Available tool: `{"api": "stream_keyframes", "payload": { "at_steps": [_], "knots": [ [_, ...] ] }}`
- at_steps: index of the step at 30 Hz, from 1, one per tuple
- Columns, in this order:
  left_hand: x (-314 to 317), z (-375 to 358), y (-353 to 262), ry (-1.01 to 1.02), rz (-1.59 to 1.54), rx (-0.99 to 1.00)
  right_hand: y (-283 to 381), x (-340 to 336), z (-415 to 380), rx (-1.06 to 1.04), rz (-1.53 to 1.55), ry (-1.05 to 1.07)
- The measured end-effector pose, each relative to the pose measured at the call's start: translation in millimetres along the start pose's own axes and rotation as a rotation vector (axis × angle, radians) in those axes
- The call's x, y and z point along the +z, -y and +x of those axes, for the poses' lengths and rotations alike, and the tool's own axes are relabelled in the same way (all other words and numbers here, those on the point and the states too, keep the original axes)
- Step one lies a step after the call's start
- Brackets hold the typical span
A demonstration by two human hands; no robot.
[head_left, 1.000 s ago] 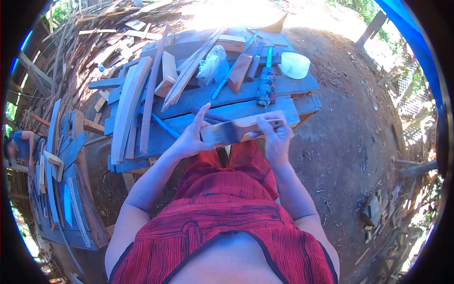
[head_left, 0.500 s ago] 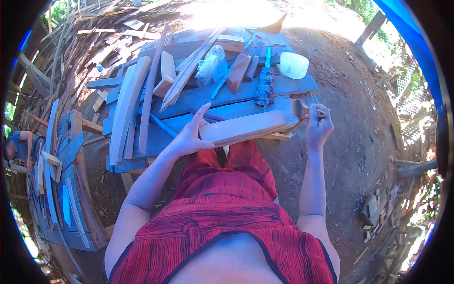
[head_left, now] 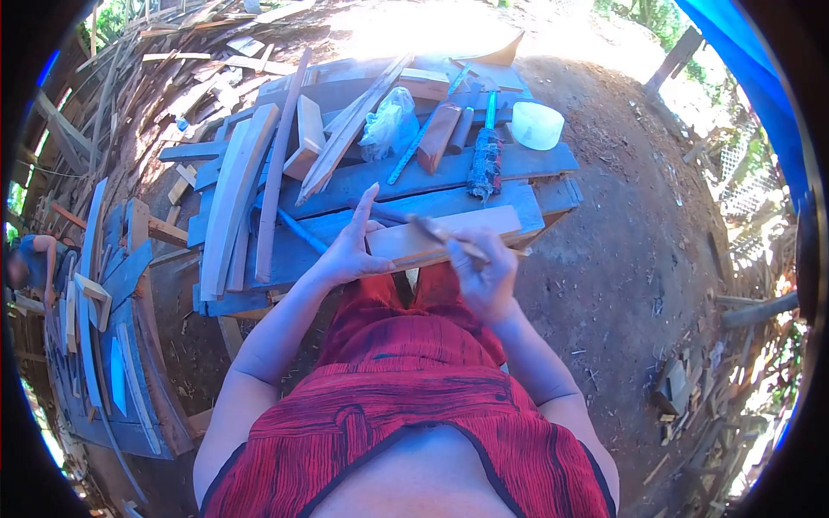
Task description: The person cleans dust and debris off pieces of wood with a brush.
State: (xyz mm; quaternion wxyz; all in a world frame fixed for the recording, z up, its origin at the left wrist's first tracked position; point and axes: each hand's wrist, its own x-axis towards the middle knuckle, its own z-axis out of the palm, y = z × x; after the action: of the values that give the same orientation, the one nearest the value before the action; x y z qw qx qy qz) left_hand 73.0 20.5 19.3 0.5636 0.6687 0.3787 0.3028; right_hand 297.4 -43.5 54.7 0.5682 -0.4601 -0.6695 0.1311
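Note:
A pale wooden block [head_left: 449,233] lies lengthwise at the near edge of the plank workbench [head_left: 553,160]. My left hand [head_left: 350,249] grips its left end, thumb along the near side and index finger raised. In my right hand [head_left: 488,272] is a paintbrush [head_left: 440,235], its dark bristles close over the middle of the block's top face. Beyond the block lie a tool with a dark wrapped handle [head_left: 486,164], a reddish-brown wood block [head_left: 439,138] and a white plastic tub [head_left: 536,126].
Long wood strips [head_left: 237,203] and a crumpled plastic bag [head_left: 389,125] cover the bench's left and middle. A second bench [head_left: 129,363] with planks stands at left, where another person [head_left: 39,259] bends over. Scrap wood [head_left: 199,86] is heaped behind.
My right hand has swung left with the paintbrush, from beyond the block's right end to over its middle. My left hand stays at the block's left end.

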Motion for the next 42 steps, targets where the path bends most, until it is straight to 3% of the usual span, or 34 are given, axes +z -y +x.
{"api": "stream_keyframes", "payload": {
  "at_steps": [3,5,11,15,17,20,26,36,39,42],
  "knots": [
    [1,-2,2,-0.023,0.019,-0.022,14,17,-6,0.033,0.192,0.083],
    [5,-1,10,-0.010,-0.155,0.095,7,27,-14,0.223,0.445,0.151],
    [4,-1,11,-0.024,-0.140,0.067,7,18,-4,0.504,0.738,0.031],
    [0,-3,4,-0.013,0.008,-0.031,-26,-8,2,0.515,0.735,-0.093],
    [0,-3,5,-0.023,0.038,-0.026,-44,-25,3,0.492,0.545,-0.223],
    [-2,-2,8,-0.022,0.178,-0.003,-61,-51,8,0.440,0.416,-0.298],
    [-3,0,6,-0.015,0.163,-0.021,-78,-82,16,0.359,0.113,-0.387],
    [-3,2,5,-0.046,0.134,-0.092,-51,-47,-5,0.168,-0.077,-0.163],
    [-2,2,-1,-0.038,0.073,-0.108,-29,-26,-10,0.117,0.004,-0.066],
    [-3,0,-5,-0.023,-0.060,-0.206,-7,-10,-8,0.222,0.225,-0.020]
  ]
}}
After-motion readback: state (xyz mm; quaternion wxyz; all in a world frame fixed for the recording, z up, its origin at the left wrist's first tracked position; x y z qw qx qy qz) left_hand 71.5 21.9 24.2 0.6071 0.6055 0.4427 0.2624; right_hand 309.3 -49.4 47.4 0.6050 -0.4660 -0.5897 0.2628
